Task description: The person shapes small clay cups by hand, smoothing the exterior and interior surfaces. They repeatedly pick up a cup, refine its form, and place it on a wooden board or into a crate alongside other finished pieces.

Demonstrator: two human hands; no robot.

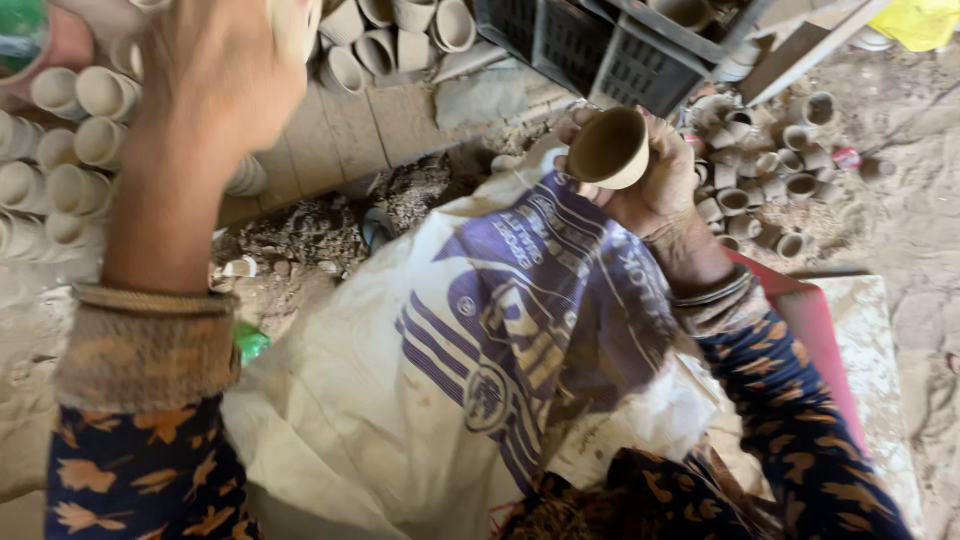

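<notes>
My right hand [655, 190] grips a small unfired clay cup [610, 147], its open mouth tilted toward me, above a white woven sack with purple print [450, 340] spread over my lap. My left hand [215, 80] is stretched out to the upper left over rows of clay cups [75, 130] lying on a wooden board. A pale clay cup [296, 22] shows at its fingertips, and the fingers look closed on it, though motion blur hides the grip. Both arms wear dark sleeves with an orange leaf pattern, and bangles circle the wrists.
More clay cups [400, 35] are stacked at the top centre, and a loose heap of darker cups [765, 175] lies at the right. Black plastic crates [590, 45] stand behind. Crumbled clay [310, 230] covers the ground. A red mat [815, 330] lies by my right arm.
</notes>
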